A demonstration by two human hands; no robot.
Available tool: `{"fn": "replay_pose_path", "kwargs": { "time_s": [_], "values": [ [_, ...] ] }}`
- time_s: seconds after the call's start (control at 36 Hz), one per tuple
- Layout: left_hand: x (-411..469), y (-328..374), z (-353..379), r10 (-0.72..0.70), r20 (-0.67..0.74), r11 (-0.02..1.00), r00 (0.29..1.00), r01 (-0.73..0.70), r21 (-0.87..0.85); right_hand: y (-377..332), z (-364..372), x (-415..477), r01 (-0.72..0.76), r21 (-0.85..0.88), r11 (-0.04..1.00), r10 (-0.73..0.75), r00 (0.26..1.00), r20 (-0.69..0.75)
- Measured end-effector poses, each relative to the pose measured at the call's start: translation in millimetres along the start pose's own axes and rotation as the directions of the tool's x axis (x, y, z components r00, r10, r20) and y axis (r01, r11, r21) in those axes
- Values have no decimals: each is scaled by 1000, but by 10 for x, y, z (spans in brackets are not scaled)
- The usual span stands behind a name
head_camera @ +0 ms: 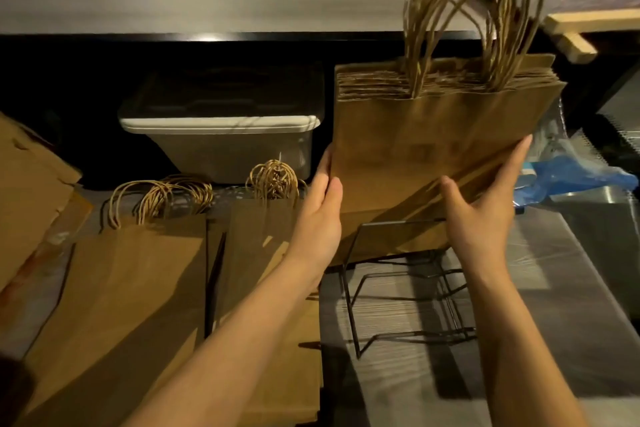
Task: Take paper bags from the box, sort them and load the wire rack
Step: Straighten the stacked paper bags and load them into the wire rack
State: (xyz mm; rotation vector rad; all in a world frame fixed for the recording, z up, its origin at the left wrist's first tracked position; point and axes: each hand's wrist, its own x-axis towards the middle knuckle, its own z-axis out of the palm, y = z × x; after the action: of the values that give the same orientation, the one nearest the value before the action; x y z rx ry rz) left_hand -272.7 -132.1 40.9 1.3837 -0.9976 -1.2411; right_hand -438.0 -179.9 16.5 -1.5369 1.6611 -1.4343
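Observation:
An upright stack of brown paper bags (429, 135) with twisted paper handles stands at the back of a black wire rack (398, 288). My left hand (320, 204) presses flat against the stack's left edge. My right hand (485, 204) grips its lower right corner, thumb on the front face and fingers along the right side. Two more piles of flat brown bags (131, 288) lie on the counter to the left, handles pointing away from me. A cardboard box flap (27, 184) shows at the far left.
A lidded grey plastic tub (221, 135) sits under the shelf behind the flat piles. Blue and clear plastic wrap (575, 177) lies right of the stack. A wooden piece (575, 35) juts out at upper right. The rack stands on a steel counter (571, 322).

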Motion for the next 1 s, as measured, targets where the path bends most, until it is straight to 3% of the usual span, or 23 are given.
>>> {"fn": "replay_pose_path", "kwargs": {
  "time_s": [0.11,0.19,0.44,0.67,0.75,1.0],
  "values": [
    [-100,-38,-28,-70,23,997,997,70,25,-39,102,-195,53,-243,968,-33,996,87],
    [-151,-91,-121,-95,17,995,995,95,7,-112,181,-351,126,-305,944,-79,984,160],
    [-431,-359,-779,-60,-77,998,995,61,13,-532,584,-876,241,-265,933,-120,907,403],
    [-767,-522,-1636,-105,-332,987,937,139,80,-856,1091,-1449,373,-140,917,-201,737,645],
    [-881,-587,-1951,-109,-409,982,906,163,100,-924,1272,-1662,337,-104,936,-158,663,732],
    [-1168,-948,-2709,-254,-565,917,785,381,117,-1004,1642,-2181,6,-104,995,89,467,880]
  ]
}}
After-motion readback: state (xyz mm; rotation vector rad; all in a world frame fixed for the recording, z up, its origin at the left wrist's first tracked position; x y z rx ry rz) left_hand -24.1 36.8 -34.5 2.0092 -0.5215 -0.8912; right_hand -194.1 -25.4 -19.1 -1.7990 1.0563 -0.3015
